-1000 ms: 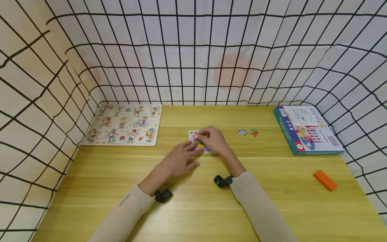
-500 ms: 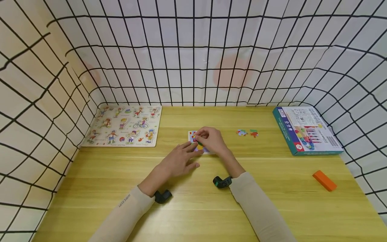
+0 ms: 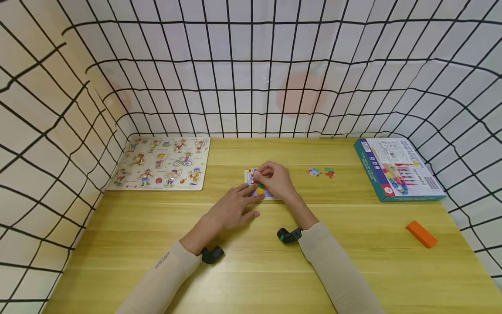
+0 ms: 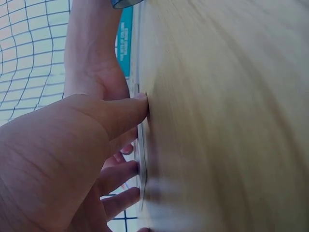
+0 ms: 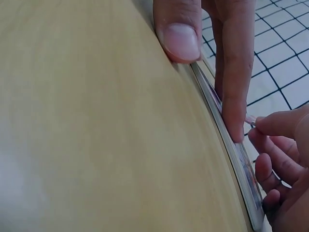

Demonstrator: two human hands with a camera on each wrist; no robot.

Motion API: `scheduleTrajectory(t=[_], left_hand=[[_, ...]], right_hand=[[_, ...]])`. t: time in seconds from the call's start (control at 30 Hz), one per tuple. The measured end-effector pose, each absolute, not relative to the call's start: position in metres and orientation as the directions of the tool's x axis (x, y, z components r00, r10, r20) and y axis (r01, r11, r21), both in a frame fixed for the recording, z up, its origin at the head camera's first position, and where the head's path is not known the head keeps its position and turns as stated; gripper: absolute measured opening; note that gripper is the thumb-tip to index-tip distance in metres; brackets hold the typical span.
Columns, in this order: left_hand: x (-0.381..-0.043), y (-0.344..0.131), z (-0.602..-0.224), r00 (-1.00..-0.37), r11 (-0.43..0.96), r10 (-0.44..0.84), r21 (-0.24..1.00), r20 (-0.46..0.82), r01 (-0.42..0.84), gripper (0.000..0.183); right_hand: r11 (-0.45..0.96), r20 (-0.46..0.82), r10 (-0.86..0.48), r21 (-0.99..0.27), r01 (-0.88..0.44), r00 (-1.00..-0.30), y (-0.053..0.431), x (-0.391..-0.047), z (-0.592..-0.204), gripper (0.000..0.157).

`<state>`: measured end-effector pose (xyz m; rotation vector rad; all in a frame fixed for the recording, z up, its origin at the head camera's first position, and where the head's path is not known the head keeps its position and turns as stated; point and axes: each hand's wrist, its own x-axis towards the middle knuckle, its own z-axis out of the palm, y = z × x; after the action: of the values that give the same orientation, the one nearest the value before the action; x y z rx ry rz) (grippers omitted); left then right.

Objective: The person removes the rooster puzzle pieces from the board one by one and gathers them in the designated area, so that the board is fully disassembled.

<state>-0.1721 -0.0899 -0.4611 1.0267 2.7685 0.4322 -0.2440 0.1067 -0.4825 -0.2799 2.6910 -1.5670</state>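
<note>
A small, thin jigsaw puzzle board [image 3: 269, 195] with a bright coloured picture lies mid-table, partly covered by both hands. My left hand [image 3: 234, 207] rests its extended fingers on the board's near left part. In the right wrist view one left finger presses the top face while the thumb is at the board's edge [image 5: 246, 188]. My right hand [image 3: 276, 181] pinches a lavender jigsaw piece with red dots [image 3: 252, 172] between thumb and index finger over the far left corner. Pale bare board shows beside that piece. Its edge [image 5: 250, 120] appears just above the board in the right wrist view.
Two loose clusters of jigsaw pieces, one bluish [image 3: 313, 172] and one red-green [image 3: 330, 172], lie right of the board. A peg puzzle [image 3: 158, 163] sits far left, a teal box [image 3: 400, 170] far right, an orange block [image 3: 421, 234] nearer. Black-grid netting [image 3: 251, 69] surrounds the table.
The right fingers have lifted the jigsaw piece at the board's far left corner, uncovering a pale strip that was coloured before. The left hand has stayed in place.
</note>
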Motion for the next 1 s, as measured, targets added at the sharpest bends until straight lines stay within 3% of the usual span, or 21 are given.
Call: scheduleTrajectory(t=[0.2, 0.77, 1.0], left_hand=[[-0.172, -0.089, -0.462, -0.772, 0.744, 0.631, 0.335, -0.070, 0.578, 0.054], [-0.172, -0.089, -0.464, -0.774, 0.741, 0.629, 0.354, -0.069, 0.571, 0.055], [-0.172, -0.089, -0.465, -0.779, 0.747, 0.622, 0.358, -0.081, 0.560, 0.056]], right_hand=[[0.464, 0.090, -0.185, -0.870, -0.167, -0.979, 0.116, -0.247, -0.481, 0.029], [0.521, 0.137, -0.082, -0.838, -0.160, -0.987, 0.183, -0.246, -0.477, 0.019], [0.544, 0.108, -0.037, -0.831, -0.111, -0.993, 0.208, -0.251, -0.473, 0.021]])
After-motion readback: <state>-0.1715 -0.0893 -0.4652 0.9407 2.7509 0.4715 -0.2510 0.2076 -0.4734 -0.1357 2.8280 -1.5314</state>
